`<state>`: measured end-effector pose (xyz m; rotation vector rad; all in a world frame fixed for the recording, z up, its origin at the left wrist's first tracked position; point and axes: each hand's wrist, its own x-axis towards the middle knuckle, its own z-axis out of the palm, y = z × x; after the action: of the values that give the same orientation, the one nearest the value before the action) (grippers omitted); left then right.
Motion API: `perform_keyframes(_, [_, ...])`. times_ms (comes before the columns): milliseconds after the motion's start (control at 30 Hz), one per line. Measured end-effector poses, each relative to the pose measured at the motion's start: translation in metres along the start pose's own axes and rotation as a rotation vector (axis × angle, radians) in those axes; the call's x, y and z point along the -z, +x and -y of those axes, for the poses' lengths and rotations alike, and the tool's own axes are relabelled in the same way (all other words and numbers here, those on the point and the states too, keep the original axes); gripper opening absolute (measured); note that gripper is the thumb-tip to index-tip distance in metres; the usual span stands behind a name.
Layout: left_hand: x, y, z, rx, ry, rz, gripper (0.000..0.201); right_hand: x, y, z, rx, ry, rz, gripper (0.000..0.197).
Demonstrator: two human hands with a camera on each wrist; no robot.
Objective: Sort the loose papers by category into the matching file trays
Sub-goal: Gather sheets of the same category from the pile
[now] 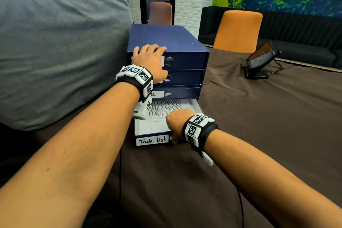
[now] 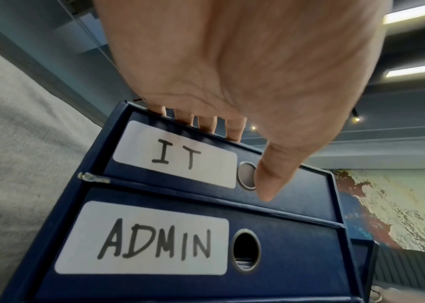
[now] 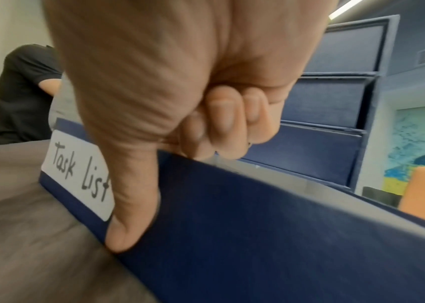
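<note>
Task List drawer [image 1: 153,141], pulled out w/ printed sheet [image 1: 162,111] inside, front pinched by right hand [image 1: 176,122], thumb outside & fingers curled over rim; left hand [image 1: 149,61] flat atop cabinet [image 1: 166,35].

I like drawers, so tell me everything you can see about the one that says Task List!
The Task List drawer is the bottom one of the dark blue file box, pulled out over the brown cloth. It looks like cardboard, white inside, with a handwritten white label in front. A printed paper lies in it. The right hand holds its front wall, thumb outside, fingers curled inside.
</note>
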<state>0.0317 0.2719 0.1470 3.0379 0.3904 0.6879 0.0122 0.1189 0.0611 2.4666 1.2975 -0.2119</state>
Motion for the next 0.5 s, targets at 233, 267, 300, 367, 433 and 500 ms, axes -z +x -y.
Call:
perform_keyframes(233, [0.002,0.005,0.001,0.015,-0.064,-0.016,0.07,0.001,0.008,0.003,0.017,0.017,-0.046,0.051])
perform_keyframes(267, [0.004,0.005,0.003,0.006,-0.072,-0.022,0.069,-0.003,0.007,0.003,0.02,0.028,-0.068,0.051])
perform_keyframes(300, [0.005,0.004,0.006,0.003,-0.079,-0.028,0.07,-0.007,0.004,0.003,0.019,0.044,-0.091,0.05])
perform_keyframes(367, [0.003,-0.004,0.013,0.05,-0.113,-0.118,0.082,-0.015,-0.002,-0.001,-0.012,0.088,-0.128,0.05])
perform_keyframes(433, [-0.008,-0.023,0.02,0.196,-0.23,-0.297,0.1,-0.019,-0.007,-0.008,-0.043,0.136,-0.147,0.047])
perform_keyframes(500, [-0.028,-0.048,0.028,0.372,-0.423,-0.447,0.105,-0.02,-0.01,-0.011,-0.06,0.163,-0.159,0.042])
